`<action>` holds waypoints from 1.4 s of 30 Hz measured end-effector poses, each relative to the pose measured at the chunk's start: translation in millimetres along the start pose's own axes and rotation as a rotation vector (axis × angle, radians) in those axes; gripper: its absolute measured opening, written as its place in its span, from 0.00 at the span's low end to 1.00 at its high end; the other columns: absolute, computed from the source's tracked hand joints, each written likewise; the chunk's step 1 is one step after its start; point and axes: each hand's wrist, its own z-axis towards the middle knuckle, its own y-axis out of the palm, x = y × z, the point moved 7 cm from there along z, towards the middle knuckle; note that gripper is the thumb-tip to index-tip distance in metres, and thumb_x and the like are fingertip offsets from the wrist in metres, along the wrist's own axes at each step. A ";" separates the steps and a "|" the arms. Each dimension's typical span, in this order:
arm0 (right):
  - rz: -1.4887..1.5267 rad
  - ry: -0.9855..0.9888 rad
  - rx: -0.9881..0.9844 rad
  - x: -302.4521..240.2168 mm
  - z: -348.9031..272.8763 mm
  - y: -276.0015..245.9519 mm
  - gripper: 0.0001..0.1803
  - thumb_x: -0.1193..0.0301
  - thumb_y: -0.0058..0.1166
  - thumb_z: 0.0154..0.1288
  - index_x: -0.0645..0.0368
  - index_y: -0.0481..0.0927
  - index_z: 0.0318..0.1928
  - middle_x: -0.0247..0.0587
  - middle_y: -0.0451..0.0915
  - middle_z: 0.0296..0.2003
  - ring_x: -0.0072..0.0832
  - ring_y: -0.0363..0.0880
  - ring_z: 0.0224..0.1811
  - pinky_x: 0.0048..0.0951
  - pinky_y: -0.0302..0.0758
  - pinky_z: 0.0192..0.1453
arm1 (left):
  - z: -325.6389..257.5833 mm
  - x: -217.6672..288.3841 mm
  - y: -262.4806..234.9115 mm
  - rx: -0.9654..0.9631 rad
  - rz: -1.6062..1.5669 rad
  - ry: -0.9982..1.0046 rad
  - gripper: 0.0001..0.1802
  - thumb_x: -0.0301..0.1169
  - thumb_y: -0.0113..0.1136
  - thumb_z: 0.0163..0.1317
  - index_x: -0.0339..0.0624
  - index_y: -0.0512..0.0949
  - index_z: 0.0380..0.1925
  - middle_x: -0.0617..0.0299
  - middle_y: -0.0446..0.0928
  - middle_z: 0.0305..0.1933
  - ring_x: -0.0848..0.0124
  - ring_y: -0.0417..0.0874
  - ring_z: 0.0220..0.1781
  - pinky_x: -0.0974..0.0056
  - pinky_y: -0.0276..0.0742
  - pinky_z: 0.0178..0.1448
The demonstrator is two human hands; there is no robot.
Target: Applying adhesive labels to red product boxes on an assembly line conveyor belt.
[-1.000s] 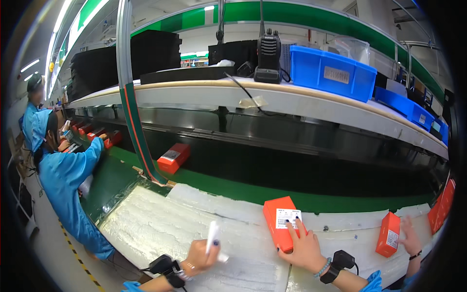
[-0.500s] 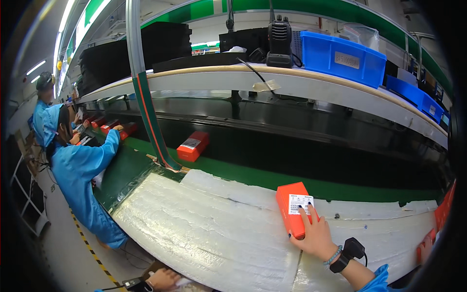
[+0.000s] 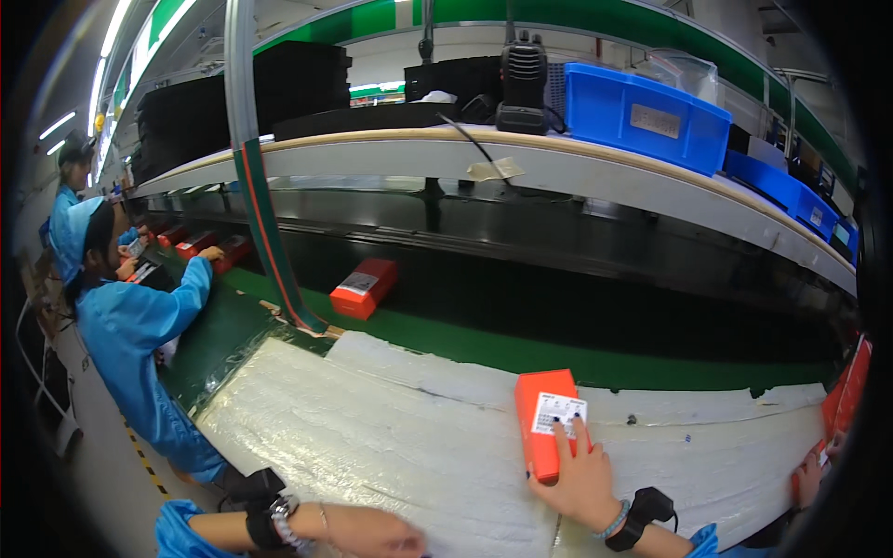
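A red box [image 3: 542,456] with a white printed label [image 3: 559,415] rests on the pale plastic-wrapped work surface [image 3: 372,437], right of the middle. My right hand [image 3: 583,481] grips it, the thumb against the near left edge and the fingertips spread over the label. My left hand [image 3: 372,532] is over the near edge of the surface, well left of the box. Its fingers are blurred and partly cut off by the lower rim, so their pose does not show. Both wrists carry black straps and bracelets.
Beyond the surface runs a green conveyor belt [image 3: 446,344] with another red box [image 3: 364,288] on it. A post [image 3: 260,214] rises at its near side. Co-workers in blue [image 3: 139,316] handle boxes at left; another hand [image 3: 811,479] is at far right. A shelf [image 3: 372,139] with blue bins [image 3: 642,112] spans above.
My left hand has come up and to the right from the bottom edge. My right hand stays on the red box, which has turned slightly. The whole view has shifted a little.
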 end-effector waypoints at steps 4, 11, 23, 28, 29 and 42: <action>-0.017 -0.068 -0.011 -10.8 -11.5 -9.8 0.46 0.47 0.60 0.50 0.58 0.64 0.66 0.60 0.58 0.64 0.54 0.72 0.39 0.47 0.74 0.41 | 71.5 -15.1 -57.1 0.200 0.203 0.031 0.17 0.42 0.47 0.70 0.42 0.76 0.45 0.52 0.80 0.34 0.55 0.81 0.36 0.57 0.76 0.45; 0.035 -0.101 0.020 -1.7 -27.9 -11.8 0.37 0.53 0.60 0.56 0.52 0.68 0.64 0.56 0.60 0.64 0.54 0.58 0.63 0.62 0.54 0.66 | 157.8 -27.2 -90.6 0.394 -0.060 0.045 0.16 0.36 0.45 0.72 0.36 0.75 0.46 0.54 0.82 0.42 0.66 0.83 0.45 0.64 0.76 0.52; 0.076 -0.359 0.096 9.5 3.5 -23.5 0.24 0.61 0.58 0.60 0.52 0.75 0.57 0.44 0.74 0.53 0.42 0.69 0.54 0.53 0.61 0.63 | 164.0 -53.0 -81.5 0.504 -0.479 0.123 0.11 0.29 0.45 0.72 0.33 0.74 0.45 0.60 0.77 0.41 0.73 0.79 0.44 0.67 0.75 0.52; 0.308 -0.477 0.141 13.2 35.4 -10.6 0.28 0.64 0.57 0.60 0.53 0.72 0.61 0.43 0.72 0.51 0.39 0.71 0.45 0.35 0.67 0.54 | 166.1 -61.0 -81.2 0.559 -0.507 0.215 0.09 0.29 0.51 0.69 0.36 0.76 0.43 0.62 0.72 0.45 0.75 0.76 0.46 0.70 0.72 0.53; 0.306 -0.478 0.134 10.7 38.6 -10.1 0.28 0.64 0.57 0.60 0.53 0.72 0.61 0.43 0.72 0.51 0.39 0.71 0.45 0.35 0.67 0.54 | 164.2 -58.2 -83.0 0.585 -0.491 0.273 0.09 0.31 0.52 0.69 0.38 0.76 0.42 0.63 0.69 0.47 0.75 0.75 0.46 0.70 0.72 0.52; 0.850 -0.481 -0.023 -14.7 58.2 -30.3 0.24 0.82 0.57 0.55 0.53 0.78 0.55 0.40 0.69 0.47 0.33 0.70 0.53 0.29 0.70 0.56 | 139.1 -27.4 -92.5 0.609 -1.001 0.411 0.15 0.30 0.47 0.67 0.34 0.76 0.48 0.56 0.66 0.57 0.69 0.67 0.63 0.65 0.64 0.65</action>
